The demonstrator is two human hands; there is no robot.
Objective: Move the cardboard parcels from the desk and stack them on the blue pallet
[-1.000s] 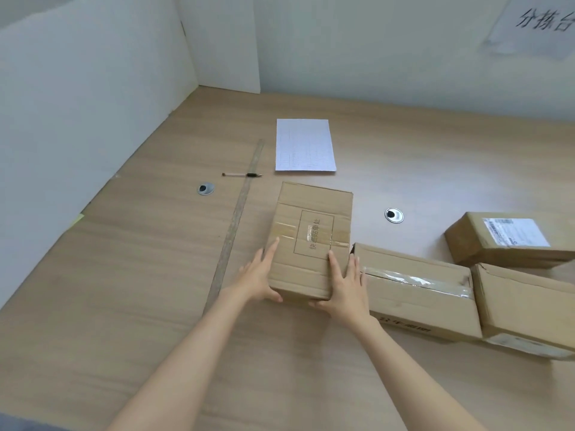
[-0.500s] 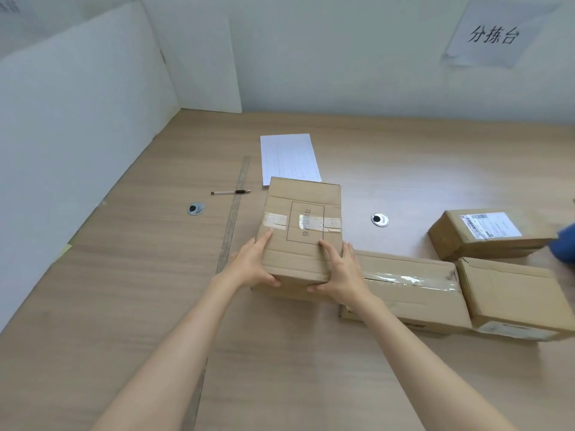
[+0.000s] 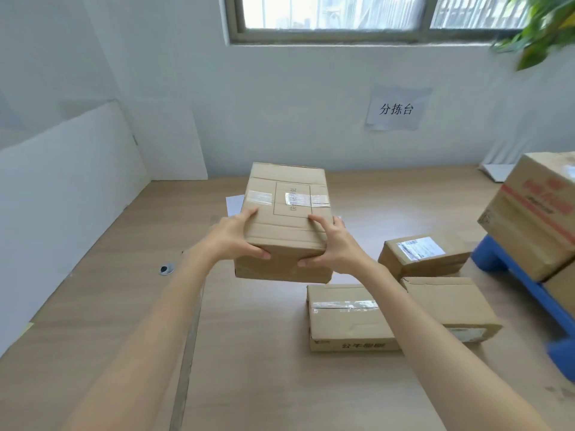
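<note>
Head view has your left hand [image 3: 239,241] and right hand [image 3: 331,244] clamped on the near corners of one parcel [image 3: 286,219], thumbs on top, fingers curled under the front edge. It is clear of the desk [image 3: 264,368] and tilts a little away from you.

To carry it well, slide your palms further along the sides so the weight sits on them, not on your fingertips. Level it before you swing right. Keep it high enough to pass over the three boxes lying on the desk: the labelled box [image 3: 423,253], the taped box [image 3: 345,318] and the flat box [image 3: 448,306] just beside it. Your right forearm crosses above the taped one, so keep that elbow up as you turn.

The pallet [image 3: 516,275] stands at the right edge of view, close beside the desk. It already bears a big box [image 3: 538,219] with red print, resting on another box [image 3: 563,290] of which only a corner shows. How much room is left on the pallet is cut off by the frame, so look before you set down. Square your parcel to the edges below it, and let go only once it lies flat.
</note>
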